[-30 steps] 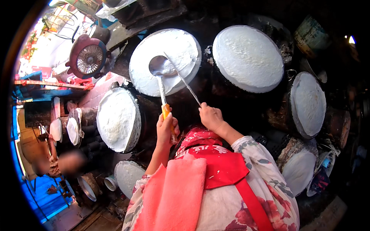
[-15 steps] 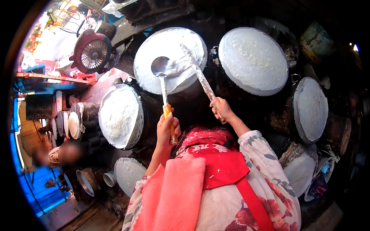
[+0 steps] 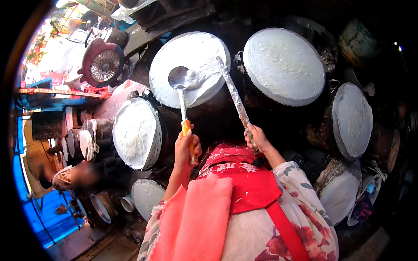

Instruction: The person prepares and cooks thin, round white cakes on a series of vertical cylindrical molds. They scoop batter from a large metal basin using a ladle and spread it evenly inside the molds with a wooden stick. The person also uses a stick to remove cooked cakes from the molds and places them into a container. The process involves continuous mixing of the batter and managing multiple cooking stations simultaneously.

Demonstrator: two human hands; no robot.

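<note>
My left hand [image 3: 183, 148] is wrapped round the orange handle of a metal ladle [image 3: 177, 78]. The ladle's round bowl rests against the white coating on a round pan [image 3: 163, 55], and white paste clings to its shaft. In my right hand [image 3: 257, 138] is a long flat stick [image 3: 234, 92] caked with white. Its far tip lies over the right part of the same pan. A smeared ridge of thick white paste [image 3: 198, 79] runs between the ladle and the stick. Parts of my fingers hide the lower ends of both handles.
More white-coated round surfaces surround me: one at right [image 3: 285, 65], one at far right [image 3: 352, 119], one at left [image 3: 136, 132], one at lower left [image 3: 147, 198]. A fan [image 3: 104, 62] stands at upper left. A blurred person [image 3: 65, 177] is farther left.
The stick's tip has shifted right and a little nearer, toward the pan's right rim, as my right hand moved slightly right and nearer. The ladle bowl has moved only slightly.
</note>
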